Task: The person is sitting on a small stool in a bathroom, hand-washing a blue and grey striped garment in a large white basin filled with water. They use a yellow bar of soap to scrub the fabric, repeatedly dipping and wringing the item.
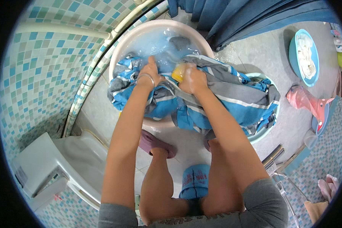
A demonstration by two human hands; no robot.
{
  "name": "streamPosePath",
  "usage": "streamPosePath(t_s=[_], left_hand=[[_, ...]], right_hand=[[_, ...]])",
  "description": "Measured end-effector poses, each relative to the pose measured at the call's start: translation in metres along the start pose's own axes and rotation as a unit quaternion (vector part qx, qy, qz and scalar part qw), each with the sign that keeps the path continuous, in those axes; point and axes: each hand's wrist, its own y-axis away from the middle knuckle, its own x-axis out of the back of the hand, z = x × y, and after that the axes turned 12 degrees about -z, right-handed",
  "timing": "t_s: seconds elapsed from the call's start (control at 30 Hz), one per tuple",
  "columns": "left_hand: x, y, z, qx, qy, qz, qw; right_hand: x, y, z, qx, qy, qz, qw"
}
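The tiled floor carries everything here, with a mosaic wall curving up toward nine o'clock and a white toilet at about eight o'clock.

The largest thing in hand is the blue, grey and white striped cloth. It lies draped across the near rim of the round pale basin at twelve o'clock and spills toward three o'clock into a second, light-blue basin, of which only part of the rim shows. The pale basin holds cloudy, soapy water, and a darker garment sits in it at the far side.

By the look of it the wash is mid-way: the cloth is wet and bunched on the rim, only a small patch of it is being worked, and most of its length hangs out of the water, so scrubbing and rinsing appear left to do.

The left hand lies flat with fingers spread, pressing the cloth down at the water's edge, closed on nothing. The right hand, just beside it toward three o'clock, is wrapped around a yellow soap bar held against the cloth.

At two o'clock, well apart, a blue bowl holds white cloth.
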Motion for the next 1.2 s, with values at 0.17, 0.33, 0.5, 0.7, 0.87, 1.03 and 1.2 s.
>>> streamPosePath(t_s=[0.17, 0.33, 0.5, 0.7, 0.87, 1.03, 1.2], left_hand=[[0.023, 0.062, 0.0, -0.038, -0.071, -0.063, 0.995], [0.014, 0.105, -0.033, -0.251, 0.057, -0.05, 0.965], [-0.045, 0.105, -0.062, -0.281, 0.22, 0.019, 0.934], [-0.07, 0.129, -0.043, -0.144, -0.027, 0.171, 0.974], [-0.066, 0.132, -0.052, -0.079, -0.018, 0.213, 0.974], [-0.084, 0.132, -0.078, -0.093, 0.002, 0.242, 0.966], [-0.081, 0.132, -0.072, -0.1, 0.019, 0.263, 0.96]], right_hand=[[-0.003, 0.04, 0.01, 0.062, -0.429, 0.116, 0.893], [-0.009, 0.051, 0.005, 0.081, -0.398, 0.198, 0.892], [-0.047, 0.057, -0.067, 0.109, -0.17, 0.236, 0.95], [-0.067, 0.031, -0.049, 0.076, -0.022, 0.191, 0.978], [-0.076, 0.029, -0.076, 0.076, -0.07, 0.196, 0.975], [-0.092, 0.06, -0.095, 0.206, 0.0, 0.156, 0.966], [-0.08, 0.023, -0.05, 0.031, 0.096, 0.211, 0.972]])
